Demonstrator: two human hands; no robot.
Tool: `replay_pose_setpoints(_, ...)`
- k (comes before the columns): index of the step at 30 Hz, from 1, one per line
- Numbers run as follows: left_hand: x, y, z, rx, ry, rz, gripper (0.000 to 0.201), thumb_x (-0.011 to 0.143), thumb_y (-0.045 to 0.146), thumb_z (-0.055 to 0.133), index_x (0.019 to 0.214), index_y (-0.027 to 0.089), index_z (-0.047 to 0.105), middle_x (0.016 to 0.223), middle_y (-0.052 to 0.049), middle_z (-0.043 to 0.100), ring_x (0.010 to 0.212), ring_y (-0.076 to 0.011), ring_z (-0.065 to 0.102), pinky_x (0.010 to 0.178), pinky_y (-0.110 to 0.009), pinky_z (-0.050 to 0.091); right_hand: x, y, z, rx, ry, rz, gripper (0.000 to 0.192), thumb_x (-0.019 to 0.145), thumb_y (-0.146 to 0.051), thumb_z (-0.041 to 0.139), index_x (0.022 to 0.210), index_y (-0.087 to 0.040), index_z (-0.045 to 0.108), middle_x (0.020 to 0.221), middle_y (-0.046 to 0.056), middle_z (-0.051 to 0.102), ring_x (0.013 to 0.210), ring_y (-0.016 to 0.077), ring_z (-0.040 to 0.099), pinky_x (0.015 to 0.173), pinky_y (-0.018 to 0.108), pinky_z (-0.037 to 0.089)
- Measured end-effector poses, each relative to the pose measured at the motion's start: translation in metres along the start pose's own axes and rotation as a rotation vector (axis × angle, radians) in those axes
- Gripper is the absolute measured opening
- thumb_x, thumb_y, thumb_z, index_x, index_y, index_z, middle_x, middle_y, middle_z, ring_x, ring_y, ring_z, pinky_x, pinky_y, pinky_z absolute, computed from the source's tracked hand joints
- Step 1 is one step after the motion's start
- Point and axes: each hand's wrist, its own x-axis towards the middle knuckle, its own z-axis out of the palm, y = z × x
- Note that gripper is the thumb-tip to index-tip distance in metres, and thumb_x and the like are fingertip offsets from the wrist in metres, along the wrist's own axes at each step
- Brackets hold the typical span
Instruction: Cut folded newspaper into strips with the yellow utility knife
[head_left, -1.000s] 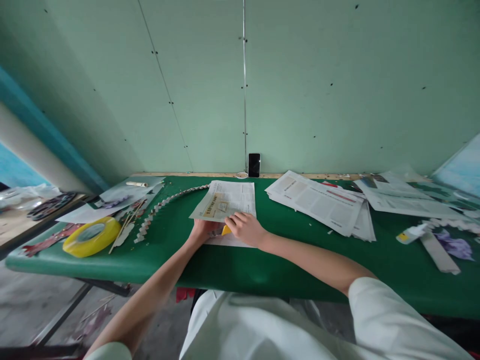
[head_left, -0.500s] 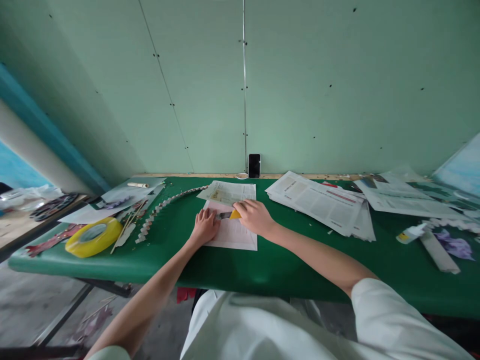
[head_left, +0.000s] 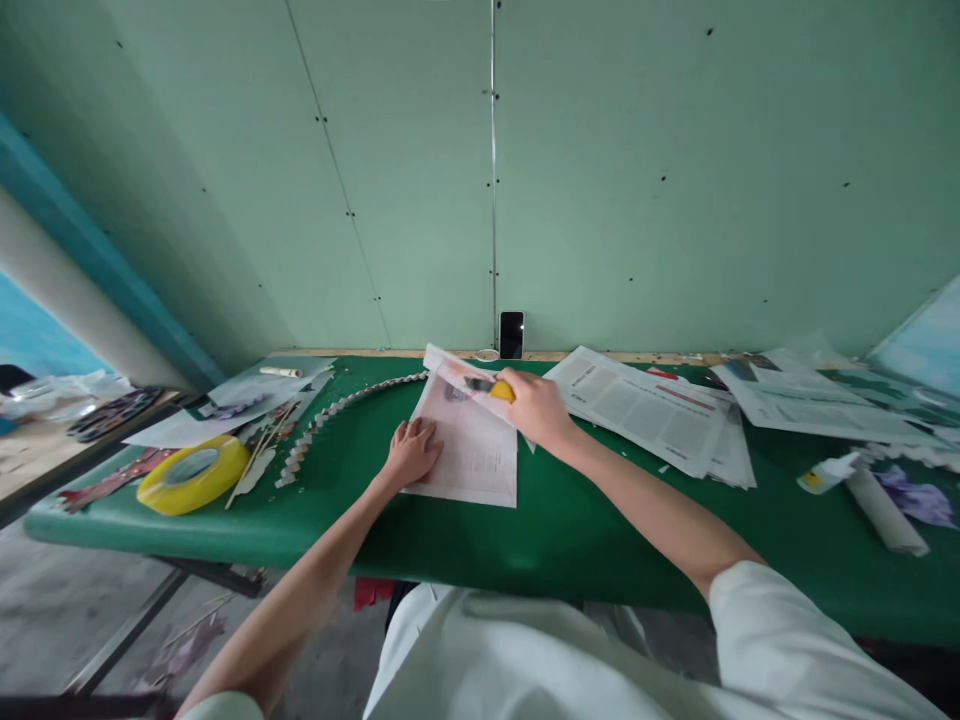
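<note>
Nearest you, your left hand (head_left: 411, 452) lies flat with fingers spread on the near-left part of the folded newspaper sheet (head_left: 472, 450), pressing it onto the green table (head_left: 562, 520). Just beyond it, your right hand (head_left: 534, 408) is closed around a yellow-handled utility knife (head_left: 491, 388), whose blade end points left along the raised fold at the sheet's far edge. The likeliest trouble, as I judge it, is the paper bunching or tearing off-line, since the fold is lifted clear of the table there and only the near corner is pinned. The blade also points toward the side where your left fingers rest, so a slip could bring it close to them. Left of the sheet a zigzag paper chain (head_left: 330, 412) curves away, and farther left sits a yellow tape roll (head_left: 191, 475). Farthest back, a phone (head_left: 511, 334) leans on the wall, with spread newspapers (head_left: 645, 405) to the right.
</note>
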Motion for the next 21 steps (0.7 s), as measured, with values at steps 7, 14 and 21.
replay_pose_setpoints(7,0.018,-0.001,-0.003,-0.023,-0.022,0.082,0.063,0.099,0.045,0.062,0.158,0.023,0.062,0.174,-0.015,0.048,0.167,-0.0435,0.029,0.136,-0.058,0.026,0.012,0.025,-0.028,-0.056,0.043,0.193,0.021,0.099,-0.043,0.069,0.105,-0.024,0.065,0.075,0.004,0.071,0.065,0.0227,0.064,0.06,0.03,0.032)
replay_pose_setpoints(14,0.018,0.003,0.004,-0.031,0.018,0.176,0.064,0.1,0.038,0.057,0.16,0.014,0.058,0.174,-0.018,0.046,0.166,-0.0396,0.034,0.137,-0.051,0.026,-0.015,0.024,-0.038,-0.114,-0.063,0.227,0.027,0.096,-0.048,0.068,0.1,-0.023,0.059,0.065,0.001,0.062,0.056,0.0216,0.056,0.056,0.031,0.027)
replay_pose_setpoints(21,0.015,0.009,0.003,-0.034,0.012,0.134,0.07,0.105,0.059,0.055,0.164,0.022,0.057,0.179,-0.013,0.041,0.168,-0.0459,0.025,0.135,-0.059,0.024,-0.064,0.013,-0.037,-0.079,-0.055,0.049,0.009,0.099,-0.031,0.058,0.096,-0.022,0.056,0.065,-0.001,0.058,0.051,0.0149,0.049,0.052,0.028,0.026)
